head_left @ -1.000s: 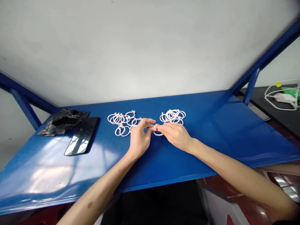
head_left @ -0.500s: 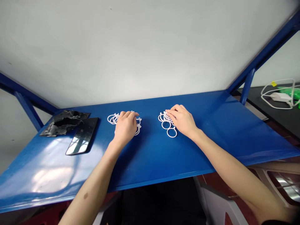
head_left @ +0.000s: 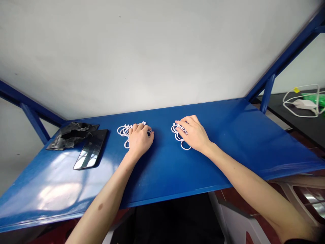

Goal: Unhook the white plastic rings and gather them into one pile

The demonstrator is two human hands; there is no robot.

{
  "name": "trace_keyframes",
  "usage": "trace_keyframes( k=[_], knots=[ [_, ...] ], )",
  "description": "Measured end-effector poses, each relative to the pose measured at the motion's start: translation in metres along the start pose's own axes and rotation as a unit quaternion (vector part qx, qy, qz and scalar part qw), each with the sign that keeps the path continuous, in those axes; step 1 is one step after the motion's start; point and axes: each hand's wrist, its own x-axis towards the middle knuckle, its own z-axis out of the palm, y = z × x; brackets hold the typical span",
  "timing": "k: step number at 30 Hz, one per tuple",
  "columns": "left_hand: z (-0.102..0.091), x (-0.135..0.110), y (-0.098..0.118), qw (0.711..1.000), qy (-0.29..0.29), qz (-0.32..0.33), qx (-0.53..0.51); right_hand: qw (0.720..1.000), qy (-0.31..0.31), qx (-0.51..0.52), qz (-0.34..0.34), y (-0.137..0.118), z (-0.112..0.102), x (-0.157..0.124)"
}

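Two groups of thin white curtain rings with small eyelets lie on a blue table (head_left: pixel 162 176). My left hand (head_left: pixel 140 139) rests over the left group of curtain rings (head_left: pixel 123 130), palm down, its fingers bent and a little apart, with the thumb out to the right. Some rings under it are hidden. Over the right group of curtain rings (head_left: pixel 186 145) is my right hand (head_left: pixel 194 132). Its thumb and forefinger are parted above the rings, touching or just over them; the other fingers partly cover the group.
A phone (head_left: pixel 88 152) lies at the left, its upper end near a crumpled black plastic bag (head_left: pixel 71 135). Behind the table rises a pale wall (head_left: pixel 162 61), with blue frame bars (head_left: pixel 267 93) at both sides. A white cable (head_left: pixel 286 105) sits on a dark surface at the right.
My left hand has shifted right and slightly nearer me, baring more rings at its left. My right thumb and forefinger have parted from their pinch, and that hand has moved slightly left.
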Motion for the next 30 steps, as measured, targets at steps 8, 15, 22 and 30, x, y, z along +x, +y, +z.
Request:
trace_keyframes(
  k=[8, 15, 22, 30],
  knots=[
    [-0.011, 0.001, 0.010, 0.997, 0.039, -0.003, -0.060, 0.999, -0.003, 0.032, -0.020, -0.005, 0.001, -0.001],
    [-0.034, -0.005, 0.039, 0.895, -0.011, -0.095, -0.436, 0.992, -0.005, 0.099, -0.076, -0.016, -0.001, -0.004],
    [-0.032, -0.015, 0.057, 0.740, -0.059, -0.191, -0.642, 0.983, -0.011, 0.183, -0.022, -0.032, -0.003, -0.009],
    [-0.028, -0.016, 0.061, 0.720, -0.030, -0.210, -0.660, 0.972, -0.001, 0.234, 0.002, -0.033, 0.009, -0.012]
  ],
)
